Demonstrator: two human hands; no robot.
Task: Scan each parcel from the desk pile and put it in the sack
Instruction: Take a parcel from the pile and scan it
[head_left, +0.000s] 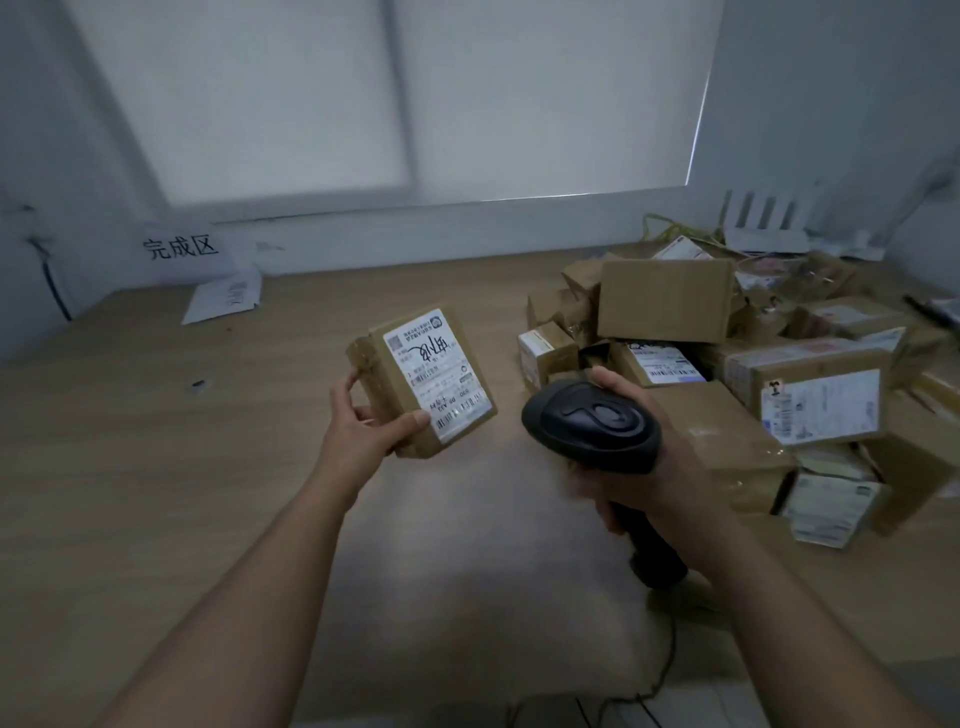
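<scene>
Curled round a small cardboard parcel, the left hand held it up above the wooden desk, thumb pressed on the front face at the lower corner of the white label and the fingers wrapped round the left end, mostly hidden behind the box. The parcel was tilted, label toward the camera; a black handwritten scrawl crossed the label, but the printed lines and barcodes were too small to read. The right hand gripped the handle of a black scanner, just to the right of the parcel and apart from it. Only the rounded back of the scanner's head showed, so its window could not be seen, and the gripping fingers were smeared by blur. The butt of the handle stuck out below the hand, and a thin cable trailed from there toward the bottom edge, faint against the dim surface. Behind and to the right of that hand lay the pile of parcels on the desk's right side, boxes stacked at odd angles; the hand covered part of the nearest one, and the pile ran out past the right edge. At the far left, a white sign with three handwritten characters leaned on the wall, with a sheet of paper lying below it.
</scene>
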